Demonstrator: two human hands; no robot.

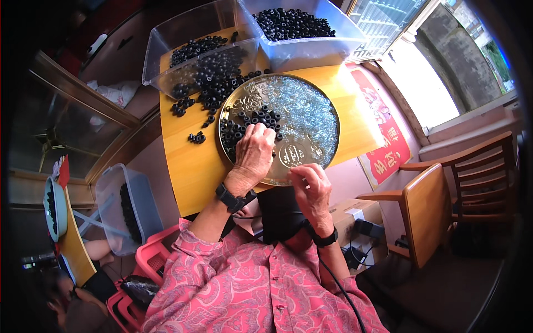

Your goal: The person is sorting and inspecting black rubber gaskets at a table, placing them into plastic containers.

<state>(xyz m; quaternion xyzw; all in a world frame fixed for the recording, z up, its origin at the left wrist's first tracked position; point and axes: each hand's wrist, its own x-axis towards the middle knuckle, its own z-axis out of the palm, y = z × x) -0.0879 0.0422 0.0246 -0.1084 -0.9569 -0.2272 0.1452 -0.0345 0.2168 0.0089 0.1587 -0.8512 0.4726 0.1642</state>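
Resting left hand (pixel 254 151) flat, grip loose, on small black rings (pixel 244 125) heaped mid-frame in the round metal tray (pixel 327 141); pinching right hand (pixel 311 188) narrow at tray's near rim; bare wooden surface (pixel 183 161) lying left.

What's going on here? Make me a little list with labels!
Place: small wooden table by a window
Tray: round gold tray with shiny clear bits and black rings
Left hand: resting on the black rings in the tray
Right hand: at the tray's near rim, fingertips pinched together; what they hold is too small to tell
Tubs: two clear tubs of black rings behind the tray
Loose: black rings spilled on the table
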